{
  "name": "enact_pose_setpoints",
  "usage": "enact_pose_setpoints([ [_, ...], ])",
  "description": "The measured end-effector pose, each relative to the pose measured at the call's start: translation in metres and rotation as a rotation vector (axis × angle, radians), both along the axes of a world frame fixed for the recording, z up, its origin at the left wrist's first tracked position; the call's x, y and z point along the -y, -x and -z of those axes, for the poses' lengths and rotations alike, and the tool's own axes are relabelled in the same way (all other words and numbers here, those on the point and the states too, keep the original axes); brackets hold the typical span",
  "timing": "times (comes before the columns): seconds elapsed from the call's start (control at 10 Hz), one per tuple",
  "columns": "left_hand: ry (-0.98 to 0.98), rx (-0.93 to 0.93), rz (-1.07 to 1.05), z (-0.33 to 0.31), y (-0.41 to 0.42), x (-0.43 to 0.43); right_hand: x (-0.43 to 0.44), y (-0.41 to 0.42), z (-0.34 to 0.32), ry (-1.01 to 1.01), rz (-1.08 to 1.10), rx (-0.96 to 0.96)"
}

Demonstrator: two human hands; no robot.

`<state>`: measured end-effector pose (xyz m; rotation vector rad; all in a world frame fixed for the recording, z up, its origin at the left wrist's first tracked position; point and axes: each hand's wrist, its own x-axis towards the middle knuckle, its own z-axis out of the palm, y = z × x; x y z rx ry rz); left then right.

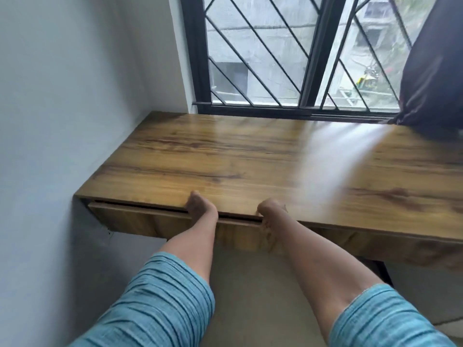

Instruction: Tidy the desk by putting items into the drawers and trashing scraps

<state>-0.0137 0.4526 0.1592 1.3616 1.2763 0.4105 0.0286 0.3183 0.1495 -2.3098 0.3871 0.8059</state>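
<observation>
A wooden desk [225,156] runs along the window, and its top shows nothing lying on it. Under its front edge hangs the left drawer [140,219], drawn out only a narrow gap. My left hand [199,205] grips the drawer's top edge near the middle, thumb resting on the desk top. My right hand [271,209] holds the same edge further right, fingers curled into the gap and hidden. A second drawer front [375,244] continues to the right.
A white wall [62,121] closes off the left side. The barred window [288,58] stands behind the desk, and a dark curtain [433,78] hangs down onto the desk's far right corner. Beige floor [250,284] lies below.
</observation>
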Motion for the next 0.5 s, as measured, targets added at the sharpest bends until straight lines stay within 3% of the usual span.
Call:
enact_pose_setpoints([
  [0.1,-0.118,-0.116,0.224,0.014,-0.021,0.027,0.023,-0.010,-0.009,0.160,-0.055,0.210],
  [0.2,-0.464,-0.389,0.631,0.009,-0.035,0.060,0.047,-0.026,-0.010,0.265,-0.179,0.329],
  [0.3,-0.652,-0.492,0.861,0.011,-0.063,0.080,0.061,-0.052,-0.006,0.250,-0.291,0.358],
  [0.5,-0.829,-0.492,1.063,-0.021,-0.124,0.101,0.083,-0.106,-0.019,0.296,-0.445,0.347],
])
